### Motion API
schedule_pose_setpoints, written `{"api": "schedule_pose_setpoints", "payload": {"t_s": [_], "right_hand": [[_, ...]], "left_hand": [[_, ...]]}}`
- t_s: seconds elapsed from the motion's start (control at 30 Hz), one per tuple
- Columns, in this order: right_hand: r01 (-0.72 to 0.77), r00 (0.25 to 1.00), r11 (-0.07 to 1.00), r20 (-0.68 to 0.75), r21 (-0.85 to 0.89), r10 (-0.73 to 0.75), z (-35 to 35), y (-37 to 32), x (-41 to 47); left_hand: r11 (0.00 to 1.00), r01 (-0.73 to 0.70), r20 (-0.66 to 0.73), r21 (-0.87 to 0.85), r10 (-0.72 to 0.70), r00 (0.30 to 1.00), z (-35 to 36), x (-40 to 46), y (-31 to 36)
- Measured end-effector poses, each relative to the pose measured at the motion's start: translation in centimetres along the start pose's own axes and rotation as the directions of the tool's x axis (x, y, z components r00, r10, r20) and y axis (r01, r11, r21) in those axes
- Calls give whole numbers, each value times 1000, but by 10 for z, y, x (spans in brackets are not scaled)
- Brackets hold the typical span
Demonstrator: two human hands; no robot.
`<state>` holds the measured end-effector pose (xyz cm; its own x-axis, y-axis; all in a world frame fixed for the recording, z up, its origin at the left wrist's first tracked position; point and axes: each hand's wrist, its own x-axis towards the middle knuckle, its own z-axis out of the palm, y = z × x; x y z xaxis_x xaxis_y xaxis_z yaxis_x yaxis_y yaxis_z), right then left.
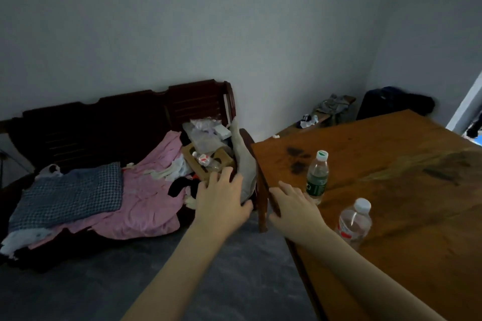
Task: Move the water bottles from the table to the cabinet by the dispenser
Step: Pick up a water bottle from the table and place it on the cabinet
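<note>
We are at the start, reaching out with both hands spread flat and holding nothing, our right hand (pixel 294 207) just beside the green-label bottle (pixel 317 176) near the tabletop's (pixel 391 164) left edge, the red-label bottle (pixel 354 224) close behind it, and we think the next move is to wrap our fingers round one, while our left hand (pixel 221 195) hangs off the edge.

Around the green-label bottle (pixel 317 177) the table (pixel 407 190) lies bare beyond and right — only the red-label bottle (pixel 354 224) stands near, toward the viewer.
</note>
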<state>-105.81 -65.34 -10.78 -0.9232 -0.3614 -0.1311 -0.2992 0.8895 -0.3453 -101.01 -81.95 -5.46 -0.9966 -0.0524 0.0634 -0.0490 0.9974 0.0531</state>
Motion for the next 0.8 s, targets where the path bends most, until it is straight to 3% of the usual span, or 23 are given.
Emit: {"api": "schedule_pose_setpoints", "payload": {"t_s": [0.13, 0.3, 0.47, 0.63, 0.8], "right_hand": [[-21, 997, 1000, -73, -4, 20, -30, 13, 64], [-96, 990, 995, -101, 4, 96, -56, 36, 107], [-240, 955, 971, -175, 13, 238, -71, 69, 141], [-387, 902, 921, -193, 39, 387, -74, 95, 176], [-556, 791, 823, -231, 115, 567, -77, 107, 205]], "left_hand": [[999, -48, -24, -3, 47, 999, -7, 75, 3], [993, -114, 59, -32, 116, 992, 4, 145, 15], [958, -257, 93, -123, 269, 959, 21, 210, 36], [896, -424, 132, -136, 440, 888, 36, 282, 52], [775, -613, 244, -155, 631, 736, 49, 349, 69]]}}
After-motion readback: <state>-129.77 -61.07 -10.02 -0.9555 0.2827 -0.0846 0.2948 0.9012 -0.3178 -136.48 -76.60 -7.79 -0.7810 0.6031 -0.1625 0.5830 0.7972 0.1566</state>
